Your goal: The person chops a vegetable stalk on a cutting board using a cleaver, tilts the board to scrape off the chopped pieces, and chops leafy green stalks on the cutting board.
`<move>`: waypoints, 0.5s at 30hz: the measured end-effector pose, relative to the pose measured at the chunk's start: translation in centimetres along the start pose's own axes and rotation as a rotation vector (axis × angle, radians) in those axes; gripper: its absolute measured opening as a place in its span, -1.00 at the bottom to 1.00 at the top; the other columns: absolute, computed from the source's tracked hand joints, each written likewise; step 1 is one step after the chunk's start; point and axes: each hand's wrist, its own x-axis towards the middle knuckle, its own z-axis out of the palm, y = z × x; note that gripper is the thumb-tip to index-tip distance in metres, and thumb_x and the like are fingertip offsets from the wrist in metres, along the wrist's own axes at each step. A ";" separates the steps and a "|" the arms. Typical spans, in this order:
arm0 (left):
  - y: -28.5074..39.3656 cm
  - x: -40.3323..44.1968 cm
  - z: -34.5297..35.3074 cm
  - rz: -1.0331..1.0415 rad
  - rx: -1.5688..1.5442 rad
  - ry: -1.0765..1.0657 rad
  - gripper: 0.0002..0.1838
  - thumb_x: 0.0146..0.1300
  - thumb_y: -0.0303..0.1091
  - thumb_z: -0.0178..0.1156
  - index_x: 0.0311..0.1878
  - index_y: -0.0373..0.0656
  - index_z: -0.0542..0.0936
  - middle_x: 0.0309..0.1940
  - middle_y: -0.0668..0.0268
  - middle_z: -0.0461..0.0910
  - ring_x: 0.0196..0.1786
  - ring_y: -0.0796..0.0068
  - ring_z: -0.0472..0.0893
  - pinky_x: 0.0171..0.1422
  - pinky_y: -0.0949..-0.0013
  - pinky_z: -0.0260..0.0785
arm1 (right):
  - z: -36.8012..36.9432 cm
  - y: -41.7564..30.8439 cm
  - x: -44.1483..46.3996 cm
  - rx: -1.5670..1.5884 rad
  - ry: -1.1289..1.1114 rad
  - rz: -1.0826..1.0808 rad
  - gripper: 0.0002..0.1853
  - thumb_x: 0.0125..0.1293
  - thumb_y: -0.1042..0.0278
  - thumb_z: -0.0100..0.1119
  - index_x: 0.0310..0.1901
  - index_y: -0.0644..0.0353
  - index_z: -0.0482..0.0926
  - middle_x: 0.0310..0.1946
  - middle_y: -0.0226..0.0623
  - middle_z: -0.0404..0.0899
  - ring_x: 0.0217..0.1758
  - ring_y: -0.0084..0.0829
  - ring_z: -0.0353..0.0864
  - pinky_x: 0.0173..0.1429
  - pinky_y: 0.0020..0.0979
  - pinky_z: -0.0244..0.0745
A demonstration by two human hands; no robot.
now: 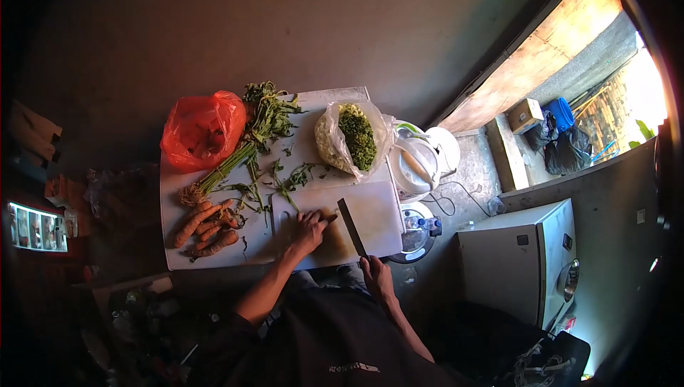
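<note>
My right hand (377, 276) is closed round the handle of a knife (350, 226), whose blade is over the right part of a white cutting board (377, 209). My left hand (310, 229) rests on the board left of the blade, fingers bent over something small and dark that I cannot make out. Beyond the board lie loose green leaves (285, 184) and a bunch of leafy greens (267, 120). An open clear bag (356, 137) holds chopped greens and pale pieces. Several carrots (206, 230) lie at the table's left.
A red plastic bag (203, 130) stands at the table's far left corner. Right of the white table (174, 202) are a white appliance (415, 166) with a cable and a round-based item with blue parts (420, 226). A white fridge (502, 259) stands farther right.
</note>
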 end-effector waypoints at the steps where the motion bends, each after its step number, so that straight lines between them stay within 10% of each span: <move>1: 0.1 0.0 -0.1 -0.004 0.000 0.003 -0.58 0.08 -0.50 0.13 0.01 0.06 0.71 -0.14 0.19 0.53 0.04 0.17 0.52 0.09 0.07 0.23 | -0.1 0.0 0.2 -0.037 -0.033 0.035 -0.63 0.47 0.08 0.10 -0.10 0.30 0.60 -0.41 0.22 0.60 -0.24 0.25 0.62 -0.24 0.01 0.47; 15: 0.5 -1.4 -0.6 -0.057 0.001 -0.122 -0.71 0.13 -0.43 0.22 -0.05 -0.03 0.68 -0.11 0.14 0.56 0.05 0.10 0.53 0.17 -0.03 0.21 | 0.2 0.8 2.1 -0.157 -0.092 0.039 -0.64 0.51 0.16 0.05 -0.10 0.38 0.60 -0.41 0.01 0.71 -0.22 -0.08 0.78 -0.15 -0.20 0.60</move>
